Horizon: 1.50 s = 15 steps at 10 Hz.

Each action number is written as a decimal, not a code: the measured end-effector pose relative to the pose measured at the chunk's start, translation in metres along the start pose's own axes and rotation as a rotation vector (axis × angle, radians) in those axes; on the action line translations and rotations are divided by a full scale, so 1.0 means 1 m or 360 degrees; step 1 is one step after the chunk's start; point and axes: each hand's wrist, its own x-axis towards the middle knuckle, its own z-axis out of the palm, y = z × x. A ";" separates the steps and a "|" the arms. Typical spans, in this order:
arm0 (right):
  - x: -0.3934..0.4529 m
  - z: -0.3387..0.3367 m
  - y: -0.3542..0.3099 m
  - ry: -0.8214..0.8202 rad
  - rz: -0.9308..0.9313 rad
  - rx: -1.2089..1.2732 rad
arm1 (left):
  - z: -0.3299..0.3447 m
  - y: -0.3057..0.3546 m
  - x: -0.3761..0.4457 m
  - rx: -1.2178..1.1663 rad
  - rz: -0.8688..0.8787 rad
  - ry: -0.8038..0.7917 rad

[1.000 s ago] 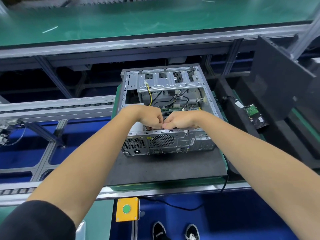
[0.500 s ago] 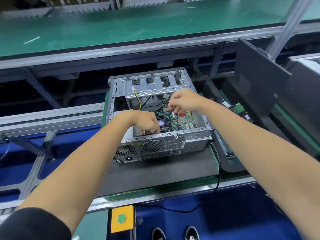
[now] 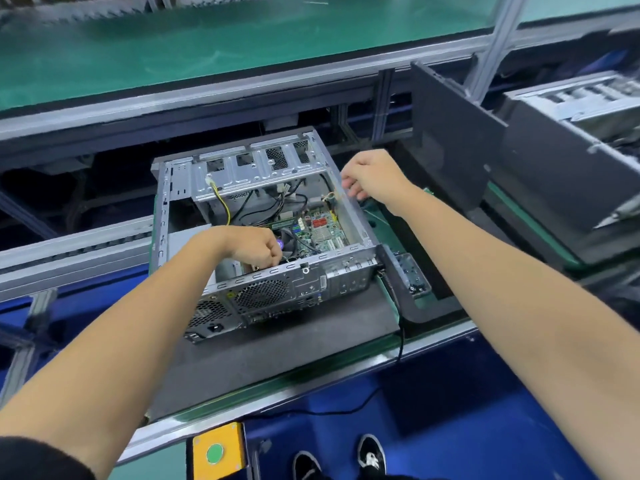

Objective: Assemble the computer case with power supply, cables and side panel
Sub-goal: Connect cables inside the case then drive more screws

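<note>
Case open-topped; left hand curled inside, grasp unclear; right hand loosely curled at right edge.

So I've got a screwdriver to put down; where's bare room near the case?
The dark mat is bare in front of the computer case, up to the conveyor rail. Inside the case it is crowded: cables, board, left hand. The right hand is at its right wall.

- Computer case lay on mat.
- Side panel stood right of case.
- Button box sat below conveyor edge, shoes to its right.
</note>
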 end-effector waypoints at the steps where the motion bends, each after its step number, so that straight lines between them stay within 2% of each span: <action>1: 0.002 -0.019 0.020 0.0148 0.0117 0.0045 | -0.006 0.004 0.007 -0.0010 -0.0135 -0.0080; 3: 0.016 -0.055 0.085 0.0120 0.0344 -0.0066 | -0.011 0.010 0.023 -0.0113 -0.0494 -0.0093; 5: 0.031 -0.074 0.159 -0.0223 0.0434 -0.0600 | -0.007 0.010 0.041 -0.0190 -0.0793 0.0042; 7: 0.034 -0.058 0.191 -0.0514 0.0437 -0.0869 | -0.003 0.039 0.047 -0.0071 -0.0856 -0.0019; 9: 0.034 -0.035 0.209 -0.0614 0.0401 -0.1019 | -0.003 0.049 0.050 0.0103 -0.0915 -0.0111; 13: 0.037 -0.024 0.235 -0.0551 0.0436 -0.1181 | 0.002 0.074 0.061 0.0537 -0.0965 -0.0265; 15: 0.036 -0.021 0.240 -0.0668 0.0488 -0.1276 | 0.003 0.081 0.066 0.0636 -0.0938 -0.0368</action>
